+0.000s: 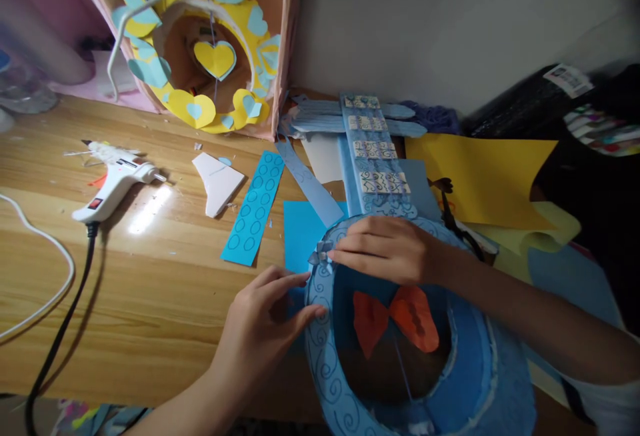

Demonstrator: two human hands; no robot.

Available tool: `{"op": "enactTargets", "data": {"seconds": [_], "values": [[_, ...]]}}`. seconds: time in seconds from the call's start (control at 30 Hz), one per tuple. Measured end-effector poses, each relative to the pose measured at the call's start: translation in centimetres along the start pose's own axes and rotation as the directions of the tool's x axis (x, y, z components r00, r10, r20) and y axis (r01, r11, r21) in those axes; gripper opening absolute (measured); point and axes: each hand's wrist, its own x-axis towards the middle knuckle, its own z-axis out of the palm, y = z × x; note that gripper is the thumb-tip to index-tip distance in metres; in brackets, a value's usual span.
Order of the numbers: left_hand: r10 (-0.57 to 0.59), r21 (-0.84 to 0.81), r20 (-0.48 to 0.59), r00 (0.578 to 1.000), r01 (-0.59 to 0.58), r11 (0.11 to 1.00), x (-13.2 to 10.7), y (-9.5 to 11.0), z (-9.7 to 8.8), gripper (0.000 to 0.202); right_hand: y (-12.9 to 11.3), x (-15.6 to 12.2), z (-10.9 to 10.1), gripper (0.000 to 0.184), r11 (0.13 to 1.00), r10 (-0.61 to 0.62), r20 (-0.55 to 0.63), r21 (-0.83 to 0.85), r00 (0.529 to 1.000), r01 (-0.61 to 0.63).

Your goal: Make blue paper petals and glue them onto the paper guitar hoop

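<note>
A blue foam ring point(325, 369) with swirl patterns lies at the table's near edge, an orange paper butterfly point(395, 319) hanging inside it. My right hand point(390, 249) pinches a small silvery-blue bow point(320, 254) against the ring's upper left rim. My left hand point(265, 323) rests on the ring's outer left edge, its fingers stretched along the rim just below the bow.
A white glue gun point(117, 179) with a black cord lies at the left on the wooden table point(150, 303). A blue strip with ovals point(254, 207), a white scrap point(219, 183), blue and yellow foam sheets point(480, 176) and a heart-covered box point(210, 43) lie beyond.
</note>
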Motion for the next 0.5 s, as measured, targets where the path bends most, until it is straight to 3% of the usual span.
{"op": "enactTargets", "data": {"seconds": [0.13,0.5], "values": [[0.005,-0.007,0.001,1.0,-0.005,1.0,0.07,0.05,0.04,0.031,-0.03,-0.55,0.06,0.02,0.993,-0.105,0.005,-0.049,0.994,0.105],[0.011,-0.01,-0.006,1.0,-0.011,1.0,0.15,0.42,-0.11,0.03,-0.42,-0.07,-0.59,0.018,0.971,-0.216,0.059,-0.092,0.975,0.221]]}}
